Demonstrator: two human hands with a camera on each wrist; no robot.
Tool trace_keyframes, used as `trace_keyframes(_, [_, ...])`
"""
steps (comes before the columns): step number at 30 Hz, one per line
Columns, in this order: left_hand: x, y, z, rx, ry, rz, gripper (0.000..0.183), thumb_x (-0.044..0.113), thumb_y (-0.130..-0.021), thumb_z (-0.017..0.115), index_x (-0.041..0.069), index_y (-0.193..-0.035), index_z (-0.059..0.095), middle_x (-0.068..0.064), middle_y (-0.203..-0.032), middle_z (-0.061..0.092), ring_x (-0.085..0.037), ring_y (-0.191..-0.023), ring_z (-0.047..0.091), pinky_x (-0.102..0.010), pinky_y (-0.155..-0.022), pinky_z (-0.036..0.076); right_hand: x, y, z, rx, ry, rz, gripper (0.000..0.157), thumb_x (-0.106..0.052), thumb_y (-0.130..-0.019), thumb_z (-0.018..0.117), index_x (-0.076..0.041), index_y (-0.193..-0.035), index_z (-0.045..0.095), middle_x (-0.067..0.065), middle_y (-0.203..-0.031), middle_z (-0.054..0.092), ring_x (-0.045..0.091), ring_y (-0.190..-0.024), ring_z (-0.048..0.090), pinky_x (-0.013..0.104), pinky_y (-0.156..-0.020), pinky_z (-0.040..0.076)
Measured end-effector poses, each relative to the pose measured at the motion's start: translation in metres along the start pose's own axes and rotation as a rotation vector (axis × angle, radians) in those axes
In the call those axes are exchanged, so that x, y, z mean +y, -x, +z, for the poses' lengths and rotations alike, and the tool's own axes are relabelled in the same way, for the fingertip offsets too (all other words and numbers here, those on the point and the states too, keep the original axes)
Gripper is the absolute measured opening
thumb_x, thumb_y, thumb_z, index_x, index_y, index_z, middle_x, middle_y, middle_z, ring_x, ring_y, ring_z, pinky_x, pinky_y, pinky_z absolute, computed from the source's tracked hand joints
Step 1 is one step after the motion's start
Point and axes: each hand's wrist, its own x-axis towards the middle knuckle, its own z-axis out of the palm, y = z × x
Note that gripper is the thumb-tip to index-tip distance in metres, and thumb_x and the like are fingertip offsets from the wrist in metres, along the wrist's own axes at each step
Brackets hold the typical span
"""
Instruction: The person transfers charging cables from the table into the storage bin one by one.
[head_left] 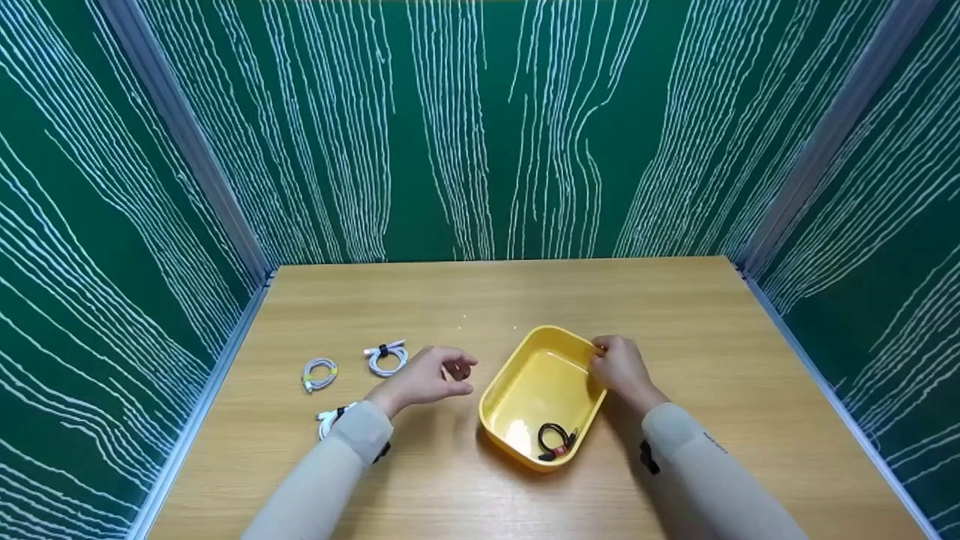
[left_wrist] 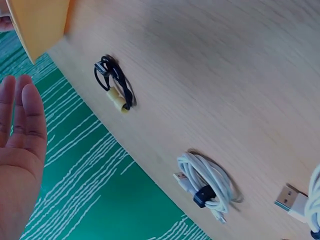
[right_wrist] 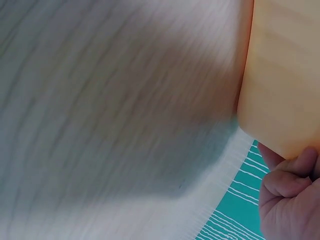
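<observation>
My right hand [head_left: 621, 369] grips the rim of a yellow plastic basin [head_left: 504, 369] at its far right side; in the right wrist view, its fingers [right_wrist: 295, 182] are curled at the rim. Inside the basin lies a coiled black cable [head_left: 553, 435] with a red tie. My left hand [head_left: 427, 377] hovers left of the basin, holding nothing, its fingers loosely extended. In the left wrist view, a coiled black cable [left_wrist: 118, 80] with a yellow tie lies on the table; I cannot make it out in the head view. Near it is a coiled white cable [left_wrist: 205, 180] with a black tie.
Left of my left hand lie a white cable [head_left: 387, 360] with a black tie and another [head_left: 320, 375] with a yellow tie. A third white cable [head_left: 327, 421] is partly hidden by my left sleeve. Green, white-streaked walls [head_left: 450, 150] enclose the wooden table [head_left: 525, 289].
</observation>
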Motion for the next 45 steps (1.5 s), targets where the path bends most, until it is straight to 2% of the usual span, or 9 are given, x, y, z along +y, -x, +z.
trace_keyframes(4, [-0.004,0.003,-0.002,-0.001,0.005,0.005,0.036,0.022,-0.097,0.081,0.008,-0.129,0.076,-0.014,-0.117,0.078,-0.025,-0.107,0.071,-0.05,-0.099,0.061,0.0,0.0,0.0,0.005,0.0,-0.005,0.021,0.008,-0.082,0.058,0.0,-0.087,0.077,0.01,-0.075,0.067,0.025,-0.071,0.055,0.033,-0.063,0.043])
trace_keyframes(9, [-0.009,0.009,-0.005,-0.004,-0.016,-0.004,0.038,0.023,-0.098,0.081,0.006,-0.132,0.075,-0.012,-0.118,0.078,-0.025,-0.107,0.069,-0.047,-0.098,0.06,0.001,0.0,0.001,0.001,-0.002,-0.006,0.019,0.009,-0.082,0.058,0.0,-0.086,0.075,0.01,-0.074,0.066,0.025,-0.07,0.054,0.033,-0.064,0.044])
trace_keyframes(13, [-0.012,0.015,-0.008,0.006,-0.033,-0.03,0.043,0.023,-0.098,0.082,0.009,-0.137,0.073,-0.015,-0.123,0.077,-0.021,-0.107,0.067,-0.042,-0.096,0.059,0.001,0.0,0.002,0.0,0.003,-0.009,0.019,0.009,-0.081,0.059,0.0,-0.086,0.075,0.01,-0.076,0.067,0.025,-0.072,0.056,0.034,-0.066,0.046])
trace_keyframes(23, [-0.018,0.026,-0.014,0.034,-0.023,-0.048,0.042,0.02,-0.096,0.082,0.011,-0.136,0.074,-0.017,-0.123,0.076,-0.023,-0.108,0.067,-0.052,-0.099,0.058,0.002,0.0,0.001,-0.001,0.01,-0.002,0.026,0.008,-0.081,0.058,0.0,-0.093,0.08,0.014,-0.083,0.075,0.027,-0.075,0.062,0.037,-0.069,0.051])
trace_keyframes(30, [-0.025,0.037,-0.019,0.048,-0.013,-0.048,0.042,0.017,-0.096,0.083,0.001,-0.133,0.073,-0.021,-0.12,0.075,-0.028,-0.107,0.069,-0.057,-0.099,0.058,0.001,0.0,0.001,-0.029,0.002,0.011,0.016,0.007,-0.084,0.057,-0.001,-0.083,0.071,0.006,-0.069,0.056,0.024,-0.068,0.05,0.032,-0.062,0.036])
trace_keyframes(32, [-0.028,0.041,-0.02,0.048,-0.009,-0.058,0.043,0.016,-0.096,0.082,-0.001,-0.134,0.072,-0.022,-0.12,0.075,-0.028,-0.107,0.069,-0.057,-0.099,0.058,0.001,-0.001,0.001,-0.026,0.002,0.004,0.016,0.007,-0.083,0.057,-0.001,-0.083,0.071,0.005,-0.069,0.056,0.024,-0.068,0.05,0.032,-0.062,0.037])
trace_keyframes(36, [-0.033,0.049,-0.023,0.043,-0.02,-0.078,0.045,0.016,-0.096,0.082,-0.002,-0.135,0.07,-0.022,-0.121,0.073,-0.027,-0.108,0.068,-0.054,-0.099,0.058,0.001,0.0,0.001,-0.022,-0.008,0.001,0.018,0.009,-0.081,0.057,-0.001,-0.082,0.072,0.005,-0.07,0.06,0.024,-0.069,0.053,0.032,-0.063,0.039])
trace_keyframes(42, [-0.039,0.058,-0.028,0.05,-0.039,-0.084,0.043,0.017,-0.097,0.081,0.0,-0.134,0.071,-0.019,-0.12,0.073,-0.028,-0.109,0.068,-0.047,-0.095,0.059,0.001,-0.001,0.001,-0.025,-0.019,0.014,0.018,0.01,-0.08,0.055,-0.004,-0.075,0.065,0.004,-0.067,0.055,0.022,-0.066,0.049,0.032,-0.061,0.037])
trace_keyframes(45, [-0.042,0.063,-0.03,0.056,-0.041,-0.094,0.044,0.019,-0.096,0.082,0.0,-0.135,0.071,-0.019,-0.119,0.073,-0.028,-0.109,0.068,-0.045,-0.093,0.059,0.001,-0.001,0.001,-0.03,-0.018,0.015,0.018,0.01,-0.081,0.056,-0.003,-0.079,0.069,0.006,-0.069,0.06,0.022,-0.068,0.052,0.032,-0.062,0.039])
